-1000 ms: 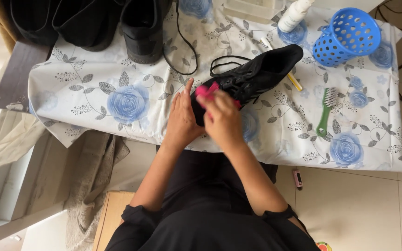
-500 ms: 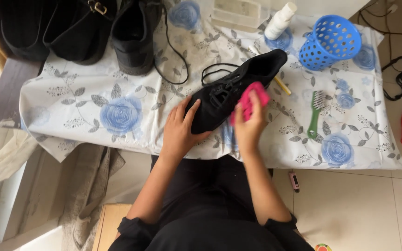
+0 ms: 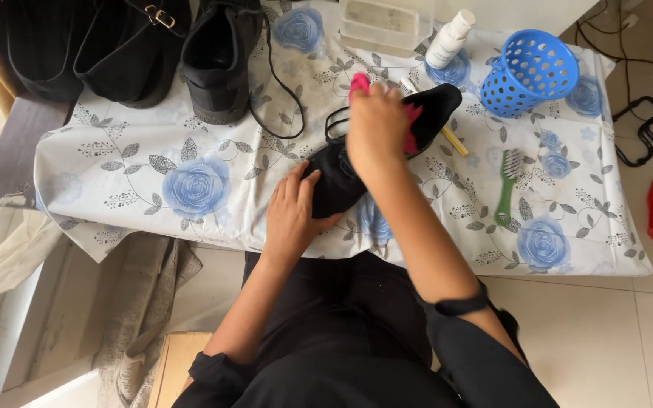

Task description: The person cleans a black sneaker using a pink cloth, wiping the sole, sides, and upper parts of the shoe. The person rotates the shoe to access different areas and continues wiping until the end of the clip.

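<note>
A black laced shoe (image 3: 334,185) lies on its side on the table covered by a white cloth with blue roses (image 3: 190,185). My left hand (image 3: 294,210) presses flat on the shoe's near end and holds it down. My right hand (image 3: 376,125) grips a pink cloth (image 3: 411,128) and rests it on the shoe's middle, covering much of the upper. The shoe's far end (image 3: 440,102) points toward the back right.
Another black shoe (image 3: 221,60) with a trailing lace and black boots (image 3: 126,49) stand at the back left. A blue perforated basket (image 3: 527,72), a white bottle (image 3: 447,41), a clear box (image 3: 383,23) and a green brush (image 3: 506,185) lie to the right.
My right hand with the pink cloth has slid along the shoe from its near end toward the far end. My left hand has stayed on the near end.
</note>
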